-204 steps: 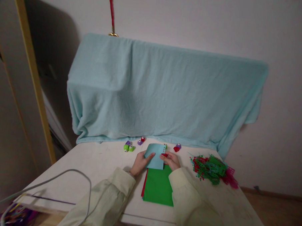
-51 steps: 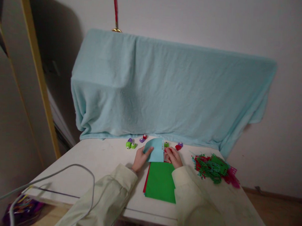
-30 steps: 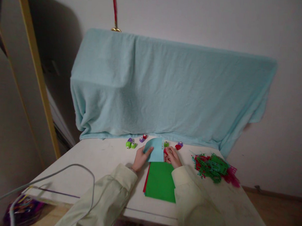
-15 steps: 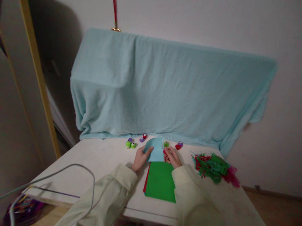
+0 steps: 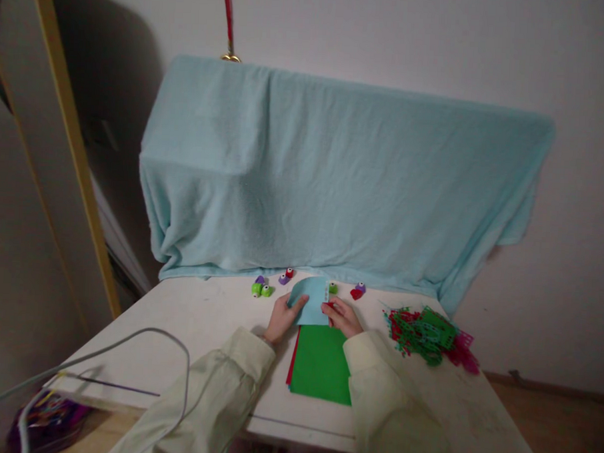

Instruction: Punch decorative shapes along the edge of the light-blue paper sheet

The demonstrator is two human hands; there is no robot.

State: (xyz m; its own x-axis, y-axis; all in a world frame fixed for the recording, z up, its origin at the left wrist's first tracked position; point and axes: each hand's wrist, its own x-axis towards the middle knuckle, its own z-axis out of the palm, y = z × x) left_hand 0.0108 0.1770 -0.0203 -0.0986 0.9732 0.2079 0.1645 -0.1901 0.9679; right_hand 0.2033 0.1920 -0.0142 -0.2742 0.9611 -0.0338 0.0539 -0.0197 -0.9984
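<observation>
My left hand (image 5: 282, 318) has the light blue paper (image 5: 308, 310) pinched, thumb on top, at the sheet's eight o'clock! Over at four, my right hand (image 5: 343, 315) grips a small red piece (image 5: 327, 307) right at the paper's edge, a row of tiny marks running up toward one o'clock. The blue sheet sits mid-table, and out at six o'clock from it lies a green sheet (image 5: 322, 367), red peeking out along its nine o'clock side. A tangle of cut-out scraps (image 5: 430, 335) sprawls well apart, between three and four o'clock on the table (image 5: 217, 329)!
</observation>
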